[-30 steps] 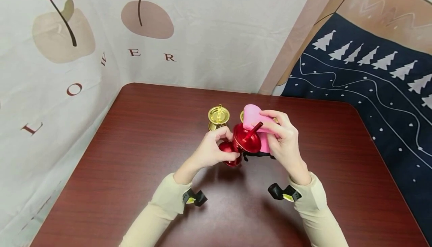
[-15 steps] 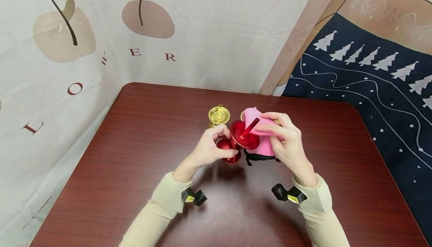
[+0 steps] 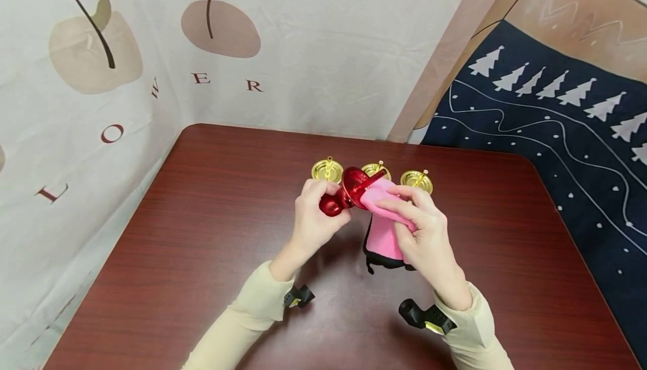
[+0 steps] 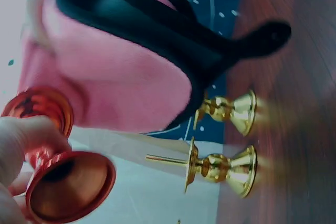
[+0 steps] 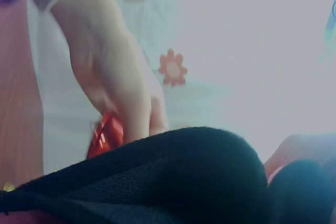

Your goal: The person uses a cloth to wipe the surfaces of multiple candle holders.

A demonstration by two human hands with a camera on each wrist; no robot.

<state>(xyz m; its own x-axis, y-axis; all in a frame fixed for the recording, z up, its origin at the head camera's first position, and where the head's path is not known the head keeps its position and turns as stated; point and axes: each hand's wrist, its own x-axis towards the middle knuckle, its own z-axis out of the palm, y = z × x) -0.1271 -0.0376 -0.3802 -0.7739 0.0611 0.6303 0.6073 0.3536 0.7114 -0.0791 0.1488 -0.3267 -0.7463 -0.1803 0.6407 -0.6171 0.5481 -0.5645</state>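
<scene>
My left hand (image 3: 314, 218) grips a shiny red candle holder (image 3: 354, 183) by its stem, raised over the table and tilted, with its dish and spike toward the right. In the left wrist view its flared, hollow foot (image 4: 73, 187) faces the camera. My right hand (image 3: 427, 227) pinches a folded pink cloth (image 3: 386, 241) between thumb and fingers. The upper fold lies against the red dish and spike; the rest hangs down to a black trimmed edge (image 4: 142, 30) with a black loop (image 4: 268, 38).
Behind the hands, three gold candle holders stand upright in a row: left (image 3: 327, 172), middle (image 3: 375, 170) and right (image 3: 417, 181). They rest on the dark red-brown table (image 3: 212, 235). Printed cloth hangings (image 3: 323, 50) rise behind the table's far edge.
The red candle holder has moved up and tipped further sideways with my left hand. The pink cloth has come nearer and lower, uncovering the middle and right gold candle holders.
</scene>
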